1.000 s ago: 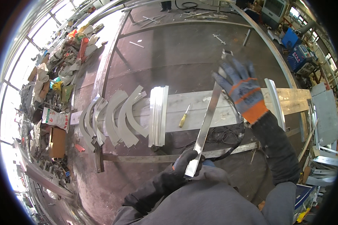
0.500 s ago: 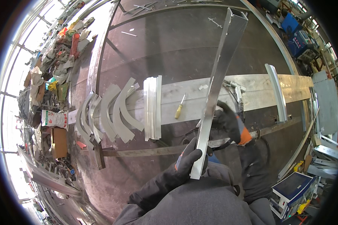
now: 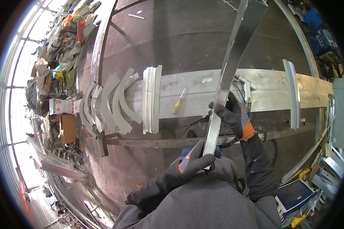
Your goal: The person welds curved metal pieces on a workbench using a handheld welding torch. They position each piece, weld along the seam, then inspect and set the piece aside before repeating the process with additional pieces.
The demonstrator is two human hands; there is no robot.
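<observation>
A long metal channel [image 3: 231, 57] slants upward from my waist, its far end near the top edge of the picture. At its near end, my left hand [image 3: 197, 158] is closed around it, in a dark glove with an orange and blue patch. Farther up, my gloved right hand [image 3: 233, 118] grips the channel from the right side, fingers bent over its edge. Beyond the right hand, a welding torch [image 3: 246, 87] lies on the silver plate [image 3: 198, 84]. Left of the channel a yellow-handled screwdriver [image 3: 177, 104] rests on the same plate.
Straight metal strips [image 3: 151, 101] and several curved flat pieces [image 3: 124, 101] lie on the plate's left part. Another strip [image 3: 291, 93] crosses its right part. A steel frame bar [image 3: 160, 142] runs in front of me. Blue-and-white equipment [image 3: 296, 196] stands at lower right; scrap [image 3: 67, 49] is heaped at left.
My right hand has gone from a blurred position beside the channel to a grip on it. The channel's far end now reaches higher in view. The whole view has shifted slightly.
</observation>
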